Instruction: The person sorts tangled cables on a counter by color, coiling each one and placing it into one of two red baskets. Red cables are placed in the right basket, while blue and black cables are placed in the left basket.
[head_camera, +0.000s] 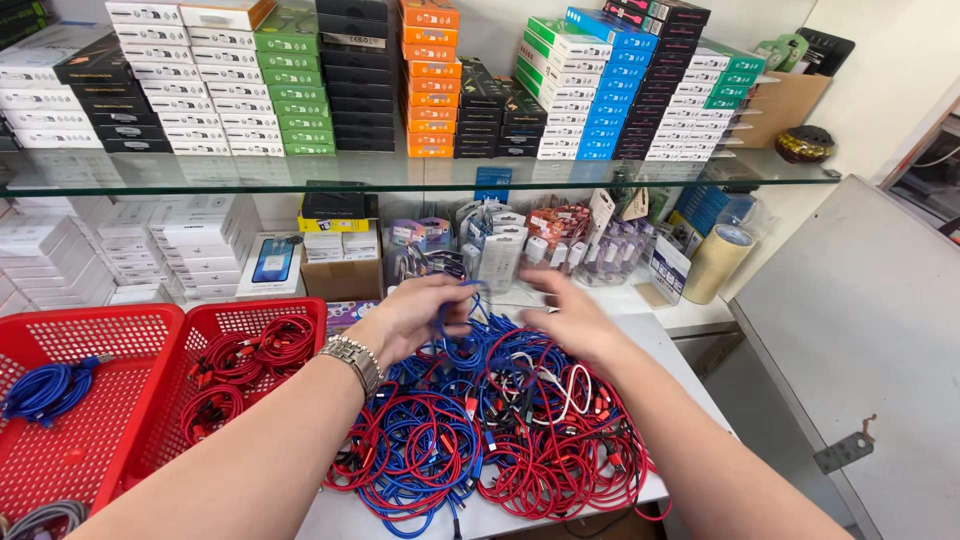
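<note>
Working over a white counter (690, 385) | your left hand (420, 315) pinches a blue cable (447, 322) above the red-and-blue cable heap (500, 420) | your right hand (570, 315) blurred, grip unreadable | red baskets (140, 400) left, cropped | glass shelf (400, 172) of stacked boxes (300, 80) behind.

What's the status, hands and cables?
Left hand gripping blue cable. Right hand blurred, grip unclear. Both over tangled cable pile.

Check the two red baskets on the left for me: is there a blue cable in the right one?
No: the right red basket holds only red cable coils, while the blue cable bundle lies in the left red basket.
</note>
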